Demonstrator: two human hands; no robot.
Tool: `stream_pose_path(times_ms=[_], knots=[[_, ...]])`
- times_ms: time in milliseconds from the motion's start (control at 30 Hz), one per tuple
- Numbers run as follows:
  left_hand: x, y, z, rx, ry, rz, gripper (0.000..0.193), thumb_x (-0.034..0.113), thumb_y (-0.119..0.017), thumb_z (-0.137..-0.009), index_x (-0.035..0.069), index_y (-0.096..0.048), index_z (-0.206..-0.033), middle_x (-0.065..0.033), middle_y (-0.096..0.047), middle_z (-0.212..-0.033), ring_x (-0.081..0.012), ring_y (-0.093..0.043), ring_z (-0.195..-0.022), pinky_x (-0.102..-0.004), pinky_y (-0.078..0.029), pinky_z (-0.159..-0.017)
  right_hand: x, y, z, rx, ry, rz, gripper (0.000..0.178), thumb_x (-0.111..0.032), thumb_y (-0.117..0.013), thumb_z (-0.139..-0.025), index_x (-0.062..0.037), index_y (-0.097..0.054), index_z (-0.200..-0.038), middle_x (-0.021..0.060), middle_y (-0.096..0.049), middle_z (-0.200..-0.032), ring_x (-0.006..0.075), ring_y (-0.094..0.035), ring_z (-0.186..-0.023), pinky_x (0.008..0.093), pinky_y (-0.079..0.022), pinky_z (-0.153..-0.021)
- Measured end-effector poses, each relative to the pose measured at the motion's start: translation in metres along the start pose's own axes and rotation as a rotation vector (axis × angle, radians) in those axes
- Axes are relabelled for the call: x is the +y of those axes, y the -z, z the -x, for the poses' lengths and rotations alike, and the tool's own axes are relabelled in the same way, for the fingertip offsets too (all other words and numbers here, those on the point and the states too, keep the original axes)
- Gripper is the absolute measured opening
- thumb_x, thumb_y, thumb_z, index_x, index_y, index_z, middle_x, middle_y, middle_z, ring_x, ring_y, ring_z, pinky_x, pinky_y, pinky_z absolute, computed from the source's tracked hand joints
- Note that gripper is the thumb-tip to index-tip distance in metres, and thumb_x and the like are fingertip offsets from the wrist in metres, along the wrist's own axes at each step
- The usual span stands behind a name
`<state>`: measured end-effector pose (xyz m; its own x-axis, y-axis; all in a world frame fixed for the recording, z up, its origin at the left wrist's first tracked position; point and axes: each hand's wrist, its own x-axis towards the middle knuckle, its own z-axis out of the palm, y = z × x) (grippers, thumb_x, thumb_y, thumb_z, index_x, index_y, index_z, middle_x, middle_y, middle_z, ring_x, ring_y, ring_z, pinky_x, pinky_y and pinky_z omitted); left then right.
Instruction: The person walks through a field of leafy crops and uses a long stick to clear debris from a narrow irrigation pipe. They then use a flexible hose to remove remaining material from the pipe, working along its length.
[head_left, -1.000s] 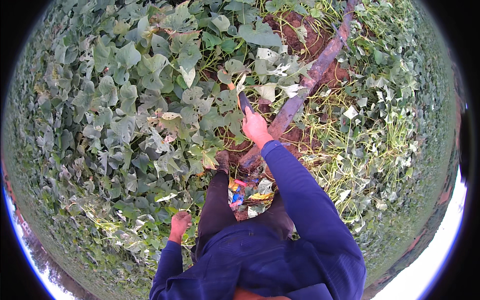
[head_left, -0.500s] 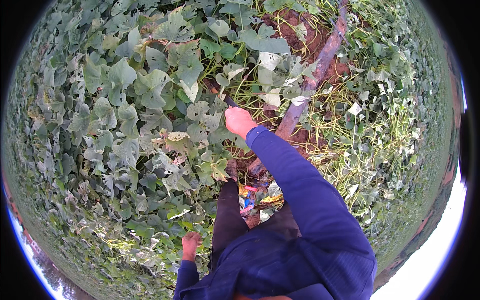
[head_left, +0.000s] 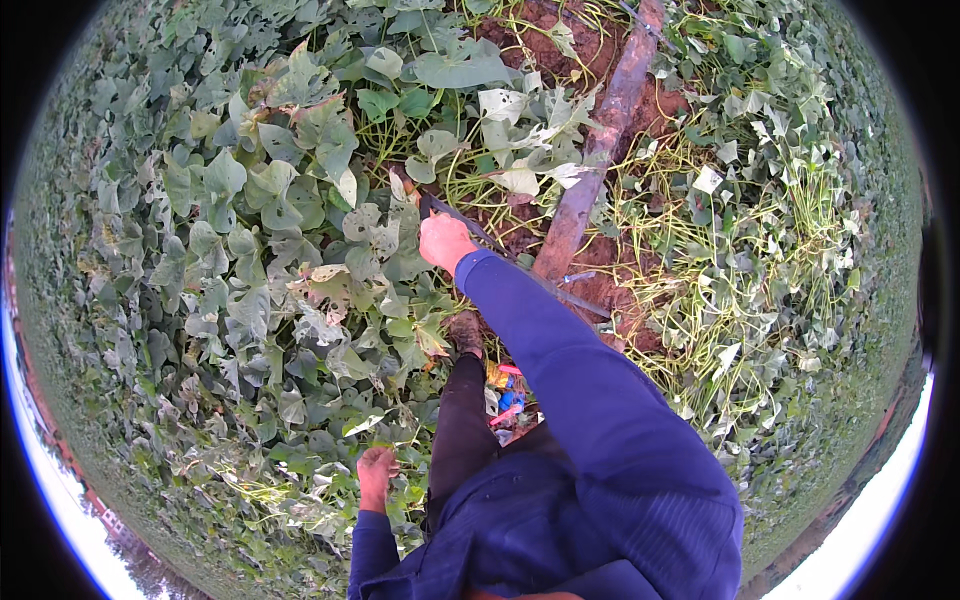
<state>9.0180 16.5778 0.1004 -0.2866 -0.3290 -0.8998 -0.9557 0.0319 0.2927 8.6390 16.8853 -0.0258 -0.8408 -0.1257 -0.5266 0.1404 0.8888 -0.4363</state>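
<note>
Just off centre at 11 o'clock, gripping a dark-handled tool (head_left: pixel 424 204) in the right hand (head_left: pixel 445 240). Swung toward 9 o'clock since a second ago, so nearer the leaves (head_left: pixel 370 235) now. Down at 7, left hand (head_left: pixel 377 467) loosely curled, can't tell if empty.

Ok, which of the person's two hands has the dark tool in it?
The right hand, higher in the picture, closed round the dark tool; the left hand is much lower, with nothing visible in it.

Green field (head_left: pixel 150 330) | red soil (head_left: pixel 560 45) | white sky (head_left: pixel 868 492) | perhaps 1 building (head_left: pixel 112 521)
</note>
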Motion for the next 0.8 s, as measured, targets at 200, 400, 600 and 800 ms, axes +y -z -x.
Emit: stream_pose_path(times_ms=[200,400,600,800], knots=[[-0.028,-0.015,0.039,0.067,-0.054,-0.103,0.014,0.011,-0.067,-0.087,-0.002,-0.065,-0.092,-0.0063,-0.067,-0.075,-0.0125,-0.064,-0.059,-0.0237,-0.049,-0.048,0.050,0.036,0.029,0.323,-0.212,-0.430,0.032,-0.028,-0.053,-0.094,0.0005,-0.067,-0.089,0.0246,-0.069,-0.097,0.0412,-0.066,-0.092,0.0497,-0.052,-0.083],[-0.063,-0.064,0.071,-0.020,0.018,-0.131,0.016,0.015,-0.071,-0.085,0.001,-0.064,-0.091,-0.0042,-0.066,-0.071,-0.0114,-0.061,-0.057,-0.0247,-0.048,-0.049,0.145,0.036,0.079,0.250,-0.289,-0.806,0.037,-0.033,-0.053,-0.095,-0.0009,-0.070,-0.100,0.0249,-0.068,-0.098,0.0418,-0.064,-0.098,0.0483,-0.049,-0.088],[-0.048,-0.099,0.092,-0.026,0.004,-0.264,0.027,0.017,-0.071,-0.086,-0.002,-0.064,-0.103,-0.0065,-0.069,-0.082,-0.0136,-0.067,-0.067,-0.0263,-0.053,-0.057,0.163,0.042,0.026,0.483,-0.090,-0.521,0.039,-0.032,-0.051,-0.096,-0.0009,-0.065,-0.114,0.0259,-0.067,-0.106,0.0401,-0.064,-0.101,0.0455,-0.050,-0.089],[-0.078,-0.065,0.075,0.035,0.037,-0.198,0.025,0.015,-0.071,-0.087,-0.002,-0.064,-0.104,-0.0065,-0.069,-0.083,-0.0145,-0.067,-0.069,-0.0269,-0.053,-0.059,0.103,0.029,-0.010,-0.136,-0.102,-0.325,0.032,-0.020,-0.063,-0.084,0.0030,-0.069,-0.106,0.0248,-0.068,-0.109,0.0383,-0.066,-0.103,0.0440,-0.053,-0.088]])
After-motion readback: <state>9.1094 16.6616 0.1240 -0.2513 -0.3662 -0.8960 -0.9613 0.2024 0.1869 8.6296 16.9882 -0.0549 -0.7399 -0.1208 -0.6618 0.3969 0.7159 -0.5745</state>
